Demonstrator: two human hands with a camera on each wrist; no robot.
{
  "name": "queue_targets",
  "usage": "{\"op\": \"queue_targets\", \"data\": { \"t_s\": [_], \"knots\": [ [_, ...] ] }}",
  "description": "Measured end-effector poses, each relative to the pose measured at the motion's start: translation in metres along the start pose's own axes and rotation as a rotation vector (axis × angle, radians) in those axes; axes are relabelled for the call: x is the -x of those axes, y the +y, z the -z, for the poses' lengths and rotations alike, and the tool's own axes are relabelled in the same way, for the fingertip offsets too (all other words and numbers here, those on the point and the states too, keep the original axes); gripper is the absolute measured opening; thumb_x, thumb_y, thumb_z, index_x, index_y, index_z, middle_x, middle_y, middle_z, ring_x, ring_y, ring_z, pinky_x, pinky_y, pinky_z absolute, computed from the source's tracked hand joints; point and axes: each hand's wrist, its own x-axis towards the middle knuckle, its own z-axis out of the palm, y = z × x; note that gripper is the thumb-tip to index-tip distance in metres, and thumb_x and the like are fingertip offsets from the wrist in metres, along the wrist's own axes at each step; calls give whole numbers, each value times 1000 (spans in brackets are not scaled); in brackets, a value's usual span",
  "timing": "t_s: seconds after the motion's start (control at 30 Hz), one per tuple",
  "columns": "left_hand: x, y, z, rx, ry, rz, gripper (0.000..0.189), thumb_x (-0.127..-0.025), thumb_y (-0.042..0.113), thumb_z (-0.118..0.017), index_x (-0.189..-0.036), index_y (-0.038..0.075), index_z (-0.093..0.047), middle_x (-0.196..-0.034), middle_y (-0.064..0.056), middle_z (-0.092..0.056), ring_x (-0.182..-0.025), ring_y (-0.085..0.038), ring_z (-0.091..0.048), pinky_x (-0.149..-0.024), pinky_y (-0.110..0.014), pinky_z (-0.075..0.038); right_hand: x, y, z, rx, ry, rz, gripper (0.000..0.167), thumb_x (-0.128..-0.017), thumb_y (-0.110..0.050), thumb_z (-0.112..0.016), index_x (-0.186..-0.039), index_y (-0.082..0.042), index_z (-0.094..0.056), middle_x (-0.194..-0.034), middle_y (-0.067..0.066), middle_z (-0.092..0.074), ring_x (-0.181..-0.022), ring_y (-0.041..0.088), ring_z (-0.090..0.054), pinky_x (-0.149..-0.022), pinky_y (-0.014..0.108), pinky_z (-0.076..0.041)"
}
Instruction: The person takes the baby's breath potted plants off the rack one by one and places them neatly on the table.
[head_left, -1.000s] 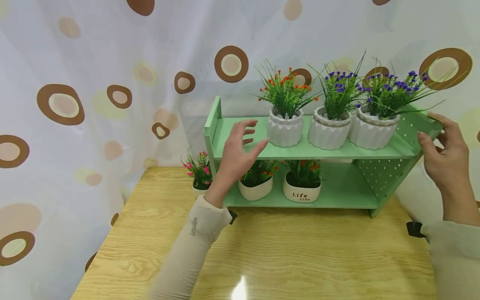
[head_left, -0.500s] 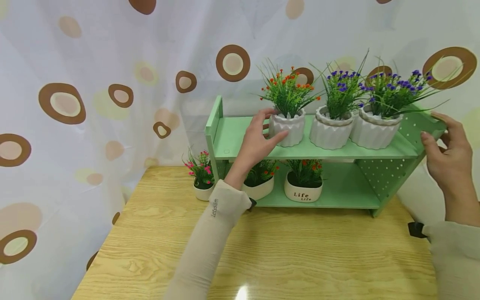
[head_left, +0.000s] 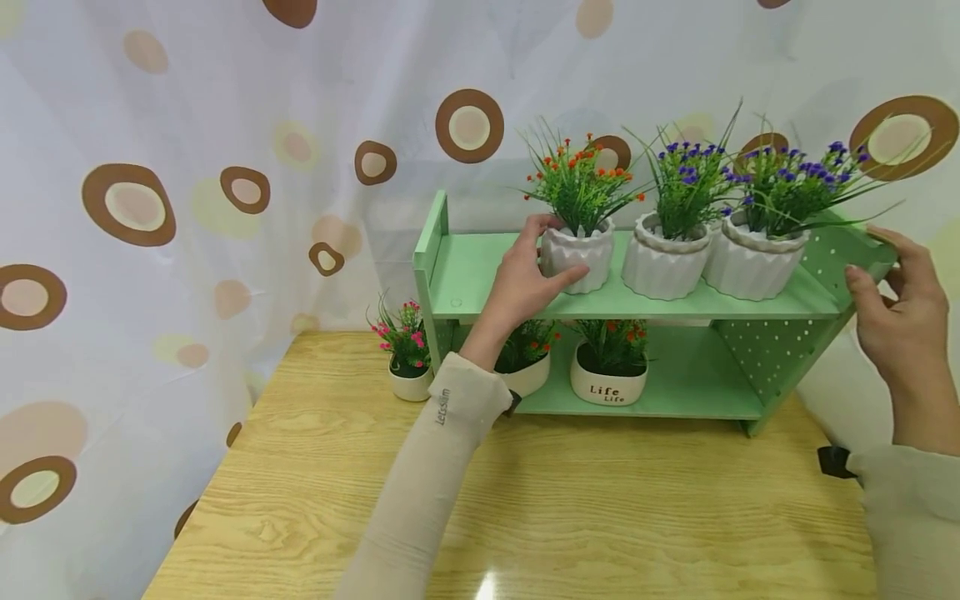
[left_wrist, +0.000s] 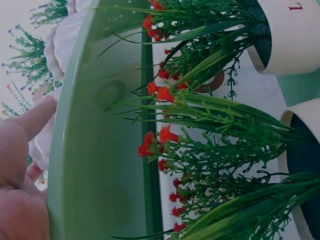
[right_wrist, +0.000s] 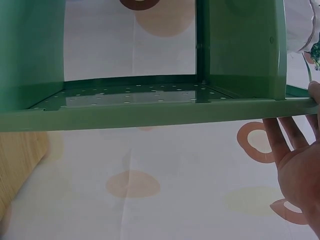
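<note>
Here left hand (head_left: 523,283) grips orange-flowered pot (head_left: 591,249), room leftward; right hand (head_left: 906,312) grips shelf edge (head_left: 819,350)

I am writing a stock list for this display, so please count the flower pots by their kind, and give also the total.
Fluted white pots: 3
Smooth cream pots: 3
Total: 6
</note>
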Motion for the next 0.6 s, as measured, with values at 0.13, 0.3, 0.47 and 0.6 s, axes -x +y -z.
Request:
{"op": "queue_targets", "data": {
  "t_s": [0.13,0.3,0.47,0.6],
  "knots": [
    [0,-1,-1,-18,6,0,63,-94,38,-78,-145,23,-43,-150,-4,-52,-129,-29,-59,-82,-37,-61,0,0,-1,-4,3,-1,50,-108,-26,-53,-154,-42,-42,-142,-22,-50,-134,-4,-49,-107,13,-44],
    [0,-2,-1,-55,23,-9,61,-92,41,-79,-141,24,-46,-150,-3,-52,-130,-30,-60,-87,-38,-61,1,-1,-1,-27,2,-5,50,-107,-24,-54,-153,-42,-44,-143,-19,-52,-132,-4,-51,-104,11,-44],
    [1,-3,-1,-75,36,-37,60,-92,42,-79,-139,24,-47,-150,-3,-52,-129,-30,-61,-92,-39,-60,1,-2,0,-15,-2,-2,51,-107,-25,-54,-154,-42,-43,-142,-21,-51,-133,-4,-50,-105,11,-44],
    [3,-3,-1,-75,42,-58,61,-92,41,-80,-140,21,-47,-149,-3,-53,-128,-30,-62,-94,-39,-60,2,-2,1,12,-5,-6,51,-108,-27,-52,-155,-44,-41,-142,-23,-49,-136,-3,-48,-110,16,-44]
  ]
}}
